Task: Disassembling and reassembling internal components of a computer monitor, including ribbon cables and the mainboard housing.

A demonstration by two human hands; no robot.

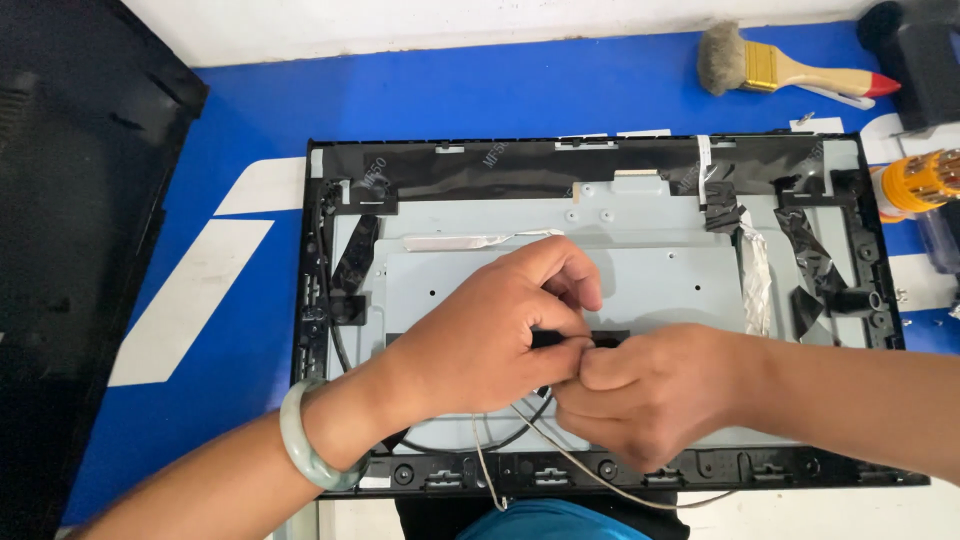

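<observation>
Pinching together at the panel's [640, 215] middle, left hand [490, 335] and right hand [650, 395] both clamp fingertips on a small black piece [575, 341]. Best keep that grip low and steady, wires [560, 455] trailing loose underneath.

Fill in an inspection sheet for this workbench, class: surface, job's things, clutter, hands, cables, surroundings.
Surface: blue mat with white stripes.
Job's things: opened monitor back, grey metal plate in a black frame, black tape strips; small black part pinched between both hands.
Clutter: paintbrush and orange-tipped electric screwdriver at the far right; small screws near the right edge.
Hands: left hand, jade bangle on the wrist, and right hand meet over the plate's middle.
Cables: black cable and thin grey wires trail from the hands over the near frame edge.
Surroundings: removed black cover at left.
</observation>
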